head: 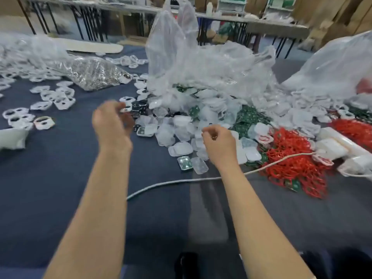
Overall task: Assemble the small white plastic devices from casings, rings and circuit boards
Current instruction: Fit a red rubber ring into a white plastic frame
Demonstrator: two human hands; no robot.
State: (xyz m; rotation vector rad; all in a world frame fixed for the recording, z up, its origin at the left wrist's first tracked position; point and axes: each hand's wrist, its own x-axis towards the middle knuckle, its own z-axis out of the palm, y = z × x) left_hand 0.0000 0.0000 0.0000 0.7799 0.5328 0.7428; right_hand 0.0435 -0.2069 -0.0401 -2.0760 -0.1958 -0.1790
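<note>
White translucent casings point(181, 135) lie heaped on the dark cloth of the tabletop point(60, 188), and the person's two hands hang over the near edge of that heap. The right hand point(218, 143) has its fingers point(207, 133) curled in tight, thumb against forefinger, pinching a small piece point(213, 137) too tiny for me to name. The left hand point(112, 123) is smeared with blur. Its fingers point(118, 106) look bent, with something white at their tips, but I cannot tell whether they grip it.

My guess is that this is the gathering step for one device: a part in the right hand, and a shell wanted to receive it. The next move calls for taking a single casing from the heap and bringing both hands together so the part seats squarely.

Loose casings lie just beyond and beneath the right fingers. Green circuit boards point(248, 117) sit past those fingers and to their right, half buried under casings. Red rings point(291, 158) are piled well to the right of the right fingers. Between the two sets of fingers, nearer the left ones, lies a casing that seems already filled point(147, 131). A pale cord point(181, 180) runs under the right forearm.
</note>
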